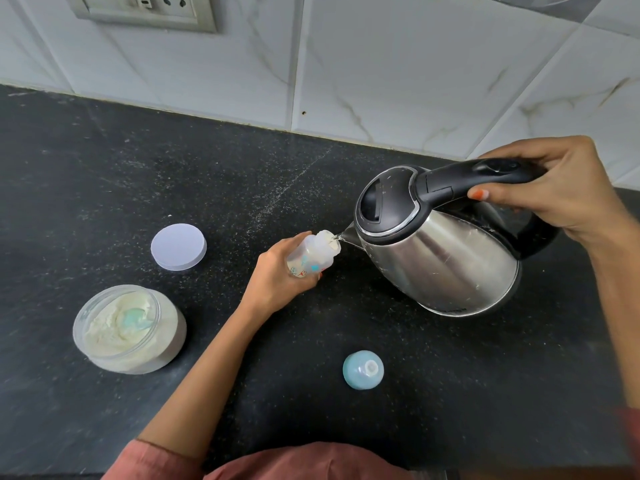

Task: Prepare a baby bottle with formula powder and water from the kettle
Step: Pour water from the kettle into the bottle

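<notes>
My left hand point(275, 275) grips a small clear baby bottle point(313, 252) with printed marks, tilted with its open mouth toward the right. My right hand point(550, 188) holds the black handle of a steel kettle point(446, 258), tipped left so its spout touches the bottle's mouth. An open clear tub of pale formula powder point(126, 329) with a blue scoop lying in it stands at the left. The bottle's blue teat cap point(363, 370) sits on the counter in front of the kettle.
The tub's round white lid point(178, 247) lies flat behind the tub. The black speckled counter point(173, 168) runs back to a white tiled wall with a socket panel point(145, 10) at the upper left.
</notes>
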Demonstrator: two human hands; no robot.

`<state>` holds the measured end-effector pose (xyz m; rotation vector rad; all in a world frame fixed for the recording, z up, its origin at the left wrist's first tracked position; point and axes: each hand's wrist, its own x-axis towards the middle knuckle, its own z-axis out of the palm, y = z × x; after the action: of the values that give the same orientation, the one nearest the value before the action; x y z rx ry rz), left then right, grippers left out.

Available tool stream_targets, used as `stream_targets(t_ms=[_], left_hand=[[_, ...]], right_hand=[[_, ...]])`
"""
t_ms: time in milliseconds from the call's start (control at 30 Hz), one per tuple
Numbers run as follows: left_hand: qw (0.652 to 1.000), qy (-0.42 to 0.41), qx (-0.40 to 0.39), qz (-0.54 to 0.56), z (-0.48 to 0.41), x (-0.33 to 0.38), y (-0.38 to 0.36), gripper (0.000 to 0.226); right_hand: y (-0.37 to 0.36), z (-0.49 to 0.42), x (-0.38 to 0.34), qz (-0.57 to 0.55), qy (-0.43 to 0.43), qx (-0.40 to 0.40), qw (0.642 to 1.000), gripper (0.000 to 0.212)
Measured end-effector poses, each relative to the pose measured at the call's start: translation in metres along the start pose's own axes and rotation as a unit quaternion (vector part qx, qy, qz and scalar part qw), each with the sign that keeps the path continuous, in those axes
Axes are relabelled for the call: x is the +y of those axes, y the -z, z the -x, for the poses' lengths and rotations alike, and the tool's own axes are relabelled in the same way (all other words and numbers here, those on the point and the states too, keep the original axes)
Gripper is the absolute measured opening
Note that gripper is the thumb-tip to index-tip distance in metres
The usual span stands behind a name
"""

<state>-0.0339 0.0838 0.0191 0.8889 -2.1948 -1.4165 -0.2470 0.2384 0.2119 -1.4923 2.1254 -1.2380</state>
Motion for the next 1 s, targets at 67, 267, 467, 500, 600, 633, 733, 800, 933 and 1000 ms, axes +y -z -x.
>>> stream_targets(t_ms=[67, 267, 467, 500, 600, 633, 733, 800, 933, 1000], left_hand=[[1.000, -0.001, 0.000, -0.001, 0.0001, -0.0005, 0.0004, 0.066], [1.000, -0.004, 0.002, -0.002, 0.0005, -0.0008, 0.0017, 0.066], [1.000, -0.004, 0.011, -0.005, 0.0001, -0.0013, 0.0013, 0.065], [1.000, -0.004, 0.010, -0.007, -0.0001, -0.0015, 0.0013, 0.065], [1.000, -0.002, 0.004, -0.008, 0.0000, -0.0023, 0.0016, 0.066], [1.000, -0.002, 0.004, -0.008, 0.0001, -0.0025, 0.0016, 0.066], [1.000, -0.004, 0.009, -0.011, -0.0001, -0.0028, 0.0011, 0.065], [1.000, -0.004, 0.010, -0.012, -0.0002, -0.0030, 0.0008, 0.065], [1.000, -0.003, 0.009, -0.011, 0.0003, -0.0037, 0.0009, 0.065], [1.000, -0.004, 0.009, -0.011, 0.0006, -0.0038, 0.0009, 0.064]], right_hand=[[0.0005, 0.0003, -0.0002, -0.002, 0.003, 0.000, 1.000, 0.034], [0.0019, -0.0002, -0.0011, -0.004, 0.002, -0.003, 1.000, 0.032], [0.0022, 0.0008, -0.0031, -0.009, 0.000, 0.002, 1.000, 0.026], [0.0023, 0.0007, -0.0033, -0.013, 0.000, 0.002, 1.000, 0.026], [0.0029, 0.0012, -0.0047, -0.016, 0.002, 0.004, 1.000, 0.027], [0.0033, 0.0014, -0.0050, -0.016, 0.001, 0.004, 1.000, 0.027], [0.0038, 0.0022, -0.0053, -0.016, 0.001, 0.004, 1.000, 0.027], [0.0042, 0.0024, -0.0046, -0.014, -0.001, 0.006, 1.000, 0.032], [0.0051, 0.0026, -0.0034, 0.006, -0.005, 0.008, 1.000, 0.038], [0.0050, 0.0027, -0.0041, 0.015, -0.006, 0.010, 1.000, 0.042]])
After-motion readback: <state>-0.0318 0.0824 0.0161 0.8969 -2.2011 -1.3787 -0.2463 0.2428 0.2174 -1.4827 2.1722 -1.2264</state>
